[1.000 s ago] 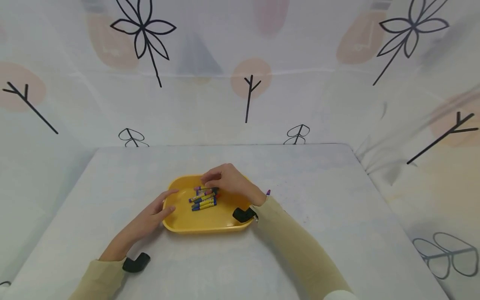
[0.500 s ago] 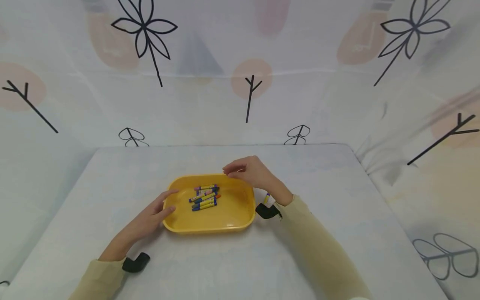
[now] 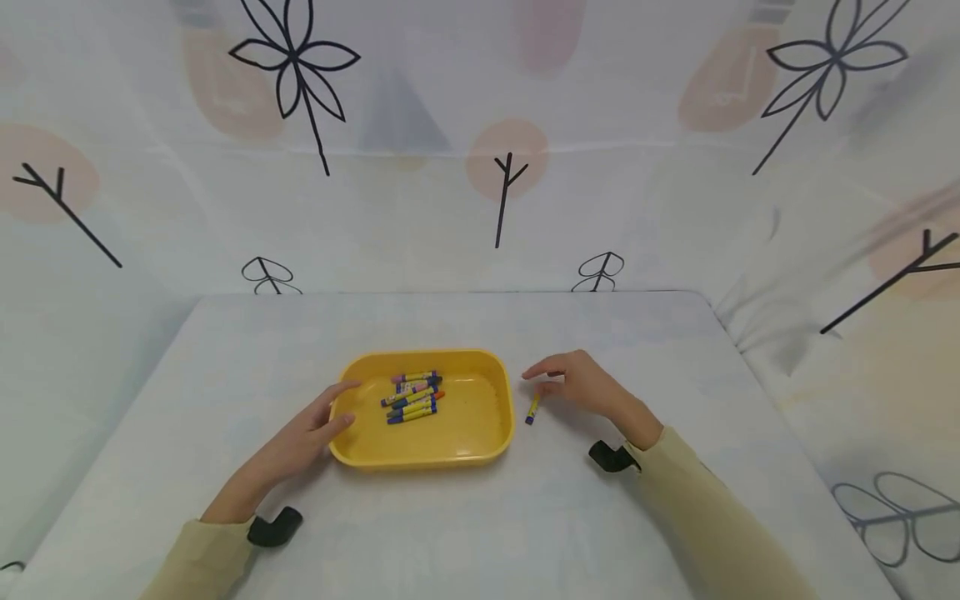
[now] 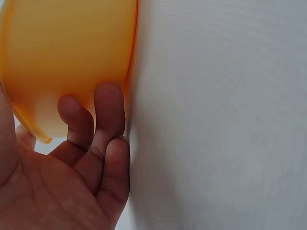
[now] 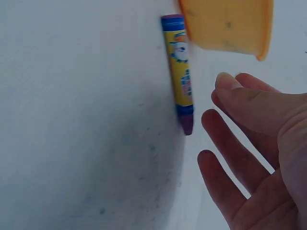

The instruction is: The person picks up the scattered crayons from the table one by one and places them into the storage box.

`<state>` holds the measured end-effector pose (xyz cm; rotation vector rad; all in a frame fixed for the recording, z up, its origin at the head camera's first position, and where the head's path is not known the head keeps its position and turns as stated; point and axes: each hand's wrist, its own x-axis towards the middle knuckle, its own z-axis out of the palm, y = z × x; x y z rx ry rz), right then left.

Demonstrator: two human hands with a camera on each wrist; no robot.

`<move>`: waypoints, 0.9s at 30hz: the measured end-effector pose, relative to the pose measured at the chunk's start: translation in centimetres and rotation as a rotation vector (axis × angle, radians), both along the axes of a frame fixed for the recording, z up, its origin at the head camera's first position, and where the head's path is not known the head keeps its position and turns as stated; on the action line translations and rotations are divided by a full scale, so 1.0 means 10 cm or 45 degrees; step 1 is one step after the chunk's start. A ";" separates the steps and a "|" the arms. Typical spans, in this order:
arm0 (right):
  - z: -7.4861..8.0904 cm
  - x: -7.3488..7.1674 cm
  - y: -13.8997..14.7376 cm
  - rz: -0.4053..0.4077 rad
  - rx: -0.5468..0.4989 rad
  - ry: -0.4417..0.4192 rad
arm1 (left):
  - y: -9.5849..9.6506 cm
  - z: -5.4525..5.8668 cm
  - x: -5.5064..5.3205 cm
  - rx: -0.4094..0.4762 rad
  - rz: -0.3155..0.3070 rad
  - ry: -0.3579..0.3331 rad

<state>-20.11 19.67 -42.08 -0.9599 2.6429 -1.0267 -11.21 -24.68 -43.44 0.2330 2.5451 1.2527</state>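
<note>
At the yellow tray's (image 3: 465, 442) left end, my left hand (image 3: 300, 433) holds the rim, thumb and index finger over the edge. Its other fingers (image 4: 109, 108) curl against the tray's outer wall in the left wrist view. Several crayons (image 3: 411, 398) in yellow-and-blue wrappers lie heaped inside the tray. Right of it, a purple crayon (image 5: 178, 72) lies alone on the table. My right hand (image 3: 588, 387) hovers over that crayon's tip, holding nothing; in the right wrist view its fingers (image 5: 230, 148) are relaxed and apart from the crayon.
A white cloth covers the table (image 3: 480, 533). Patterned white fabric (image 3: 420, 208) rises behind the table and along its sides. Small dark specks mark the cloth near the lone crayon.
From above the crayons in the tray, my right hand has moved right, out past the rim, and down to the purple crayon on the table. My left hand has stayed on the tray.
</note>
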 end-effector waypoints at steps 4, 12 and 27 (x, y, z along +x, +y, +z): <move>-0.12 0.06 0.13 0.082 0.029 0.038 | 0.01 0.01 0.00 0.014 -0.002 -0.006; -0.13 0.15 0.14 0.101 0.083 0.074 | 0.02 0.00 0.00 0.030 0.002 -0.012; -0.11 0.19 0.06 0.107 0.250 0.246 | 0.00 0.00 0.00 0.021 0.011 -0.017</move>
